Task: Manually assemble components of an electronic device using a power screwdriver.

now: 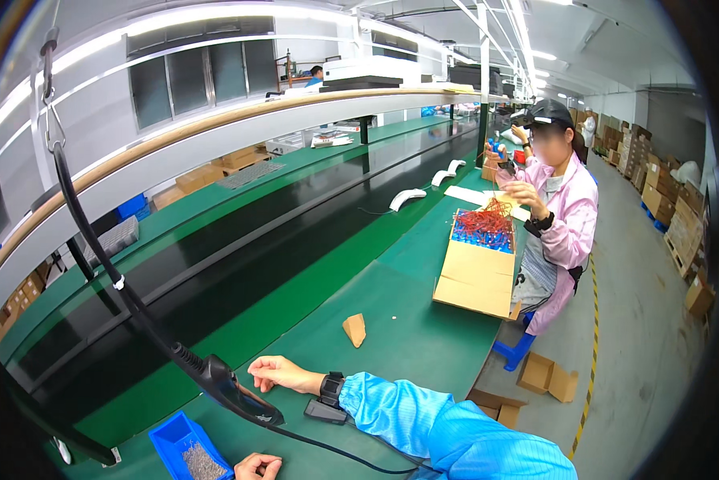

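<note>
My right hand (278,374), in a blue sleeve with a black band at the wrist, reaches over the green table with its fingers loosely bent and apart, apparently around nothing. Just beside its fingertips hangs a black corded tool (230,386), shaped like an electric screwdriver. Under the wrist sits a small black box (325,411). At the lower edge, my left hand (258,466) shows only in part, its fingers curled; what they may hold is hidden. Left of it stands a blue bin (166,437) with many small metal pieces (202,462).
A torn brown cardboard piece (354,330) lies ahead on the table (399,320). Farther right, a co-worker (563,192) in pink sits by a carton (475,276) of red-wired blue parts. White curved pieces (407,198) rest on the dark conveyor strip. A thin cable (335,453) crosses the near table.
</note>
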Demonstrator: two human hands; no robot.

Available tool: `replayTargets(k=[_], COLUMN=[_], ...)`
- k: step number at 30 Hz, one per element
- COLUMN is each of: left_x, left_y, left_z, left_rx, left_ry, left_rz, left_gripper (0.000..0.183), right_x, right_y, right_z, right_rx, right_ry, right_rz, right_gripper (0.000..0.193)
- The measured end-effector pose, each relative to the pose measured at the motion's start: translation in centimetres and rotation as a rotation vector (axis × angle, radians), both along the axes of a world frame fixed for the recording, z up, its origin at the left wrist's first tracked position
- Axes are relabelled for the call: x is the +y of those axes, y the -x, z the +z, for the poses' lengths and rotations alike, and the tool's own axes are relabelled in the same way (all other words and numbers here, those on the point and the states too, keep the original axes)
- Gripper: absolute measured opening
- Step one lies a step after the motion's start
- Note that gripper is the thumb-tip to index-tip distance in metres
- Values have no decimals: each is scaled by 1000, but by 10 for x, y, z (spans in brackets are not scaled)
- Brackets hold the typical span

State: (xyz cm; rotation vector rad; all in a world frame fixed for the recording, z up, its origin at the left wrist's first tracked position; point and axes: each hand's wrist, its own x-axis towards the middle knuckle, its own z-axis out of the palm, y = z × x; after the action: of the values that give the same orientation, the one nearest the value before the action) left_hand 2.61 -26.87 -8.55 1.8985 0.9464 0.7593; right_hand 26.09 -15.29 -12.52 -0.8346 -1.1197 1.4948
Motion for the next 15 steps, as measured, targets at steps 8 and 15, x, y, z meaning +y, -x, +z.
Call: replayTargets(k=[8,15], left_x=[1,-1], left_y=[8,3], left_z=[-3,4], left_rx=[-16,26], left_ry=[51,-69], left_rz=[14,-11], left_gripper=[9,11], right_x=[2,1], right_y=[5,2], right_z=[-1,1], right_rx=[-18,-30], right_ry=[10,-10], right_rz=[13,-4], right_gripper=[20,20])
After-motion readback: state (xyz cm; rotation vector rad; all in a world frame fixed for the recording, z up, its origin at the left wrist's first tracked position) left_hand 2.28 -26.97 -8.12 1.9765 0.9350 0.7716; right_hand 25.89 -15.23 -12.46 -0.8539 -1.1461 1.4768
